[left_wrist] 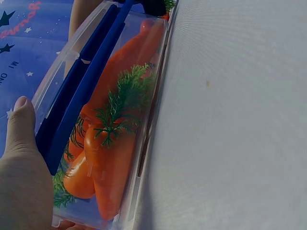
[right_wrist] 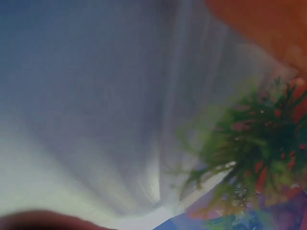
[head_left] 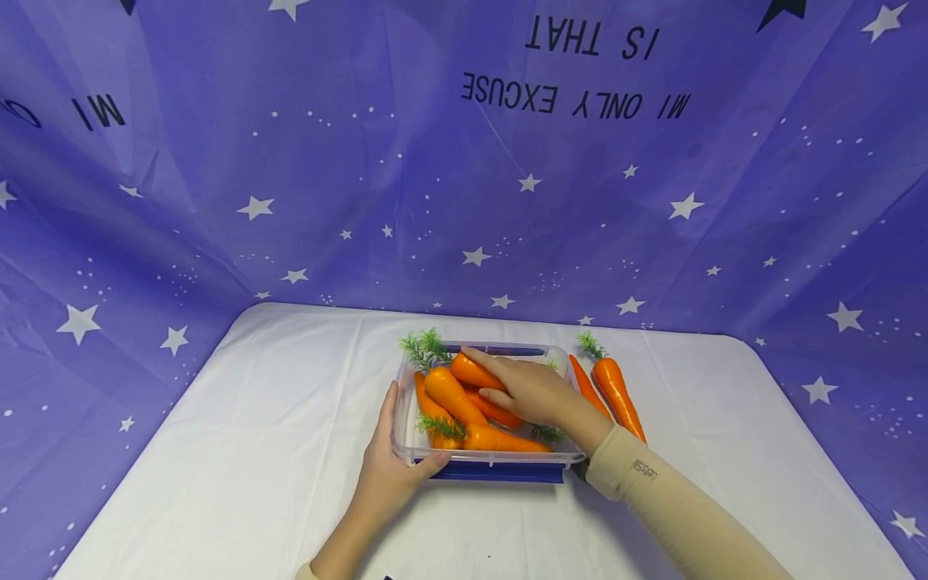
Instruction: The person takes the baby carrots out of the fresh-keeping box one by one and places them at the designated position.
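A clear plastic box (head_left: 489, 457) with blue latches stands on the table, holding several orange carrots (head_left: 448, 395) with feathery green tops. My left hand (head_left: 391, 467) grips its near left corner, thumb at the front rim and fingers along the left wall. In the left wrist view the thumb shows beside a blue latch (left_wrist: 81, 91), and carrots (left_wrist: 110, 158) press close behind the clear wall. Inside the box, my right hand (head_left: 532, 389) holds a carrot (head_left: 471, 370) between thumb and fingers, over other carrots. The right wrist view is blurred, with a green carrot top (right_wrist: 259, 139) close to the camera.
Right of the box, two more carrots lie on the white tablecloth (head_left: 239, 451): one with a green top (head_left: 618, 395), the other (head_left: 589, 387) partly hidden by my right arm. A purple star-printed cloth (head_left: 435, 161) rises behind the table and along both sides.
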The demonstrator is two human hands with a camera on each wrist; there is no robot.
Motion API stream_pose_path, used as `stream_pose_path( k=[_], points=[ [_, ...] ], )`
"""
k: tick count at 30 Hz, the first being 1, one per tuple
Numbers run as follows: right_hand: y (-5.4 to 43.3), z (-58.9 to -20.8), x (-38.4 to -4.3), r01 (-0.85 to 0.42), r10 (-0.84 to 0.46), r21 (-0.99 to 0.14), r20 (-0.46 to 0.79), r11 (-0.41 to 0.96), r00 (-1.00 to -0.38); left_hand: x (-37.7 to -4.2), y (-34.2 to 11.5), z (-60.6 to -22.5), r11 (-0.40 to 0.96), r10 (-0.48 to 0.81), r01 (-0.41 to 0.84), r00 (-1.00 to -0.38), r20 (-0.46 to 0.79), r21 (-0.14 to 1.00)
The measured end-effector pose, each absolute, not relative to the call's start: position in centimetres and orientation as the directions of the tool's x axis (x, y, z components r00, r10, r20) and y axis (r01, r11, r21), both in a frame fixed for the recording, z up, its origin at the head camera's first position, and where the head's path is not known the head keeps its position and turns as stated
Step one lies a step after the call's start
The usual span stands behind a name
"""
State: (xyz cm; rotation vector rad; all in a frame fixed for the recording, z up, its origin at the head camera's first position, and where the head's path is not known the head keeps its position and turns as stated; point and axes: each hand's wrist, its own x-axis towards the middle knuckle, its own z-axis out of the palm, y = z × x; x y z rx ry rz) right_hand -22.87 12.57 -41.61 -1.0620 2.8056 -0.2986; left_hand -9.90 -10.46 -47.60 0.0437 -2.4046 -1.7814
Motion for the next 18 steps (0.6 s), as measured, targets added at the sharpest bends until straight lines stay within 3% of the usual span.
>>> stream_pose_path(
  k=[18],
  points=[
    [14.8, -40.1, -21.2, -0.602, -0.599, -0.194, 0.082, 0.774, -0.796, -10.0, -10.5, -47.7, 0.302, -0.118, 0.059, -0.988, 0.099, 0.951]
  ],
)
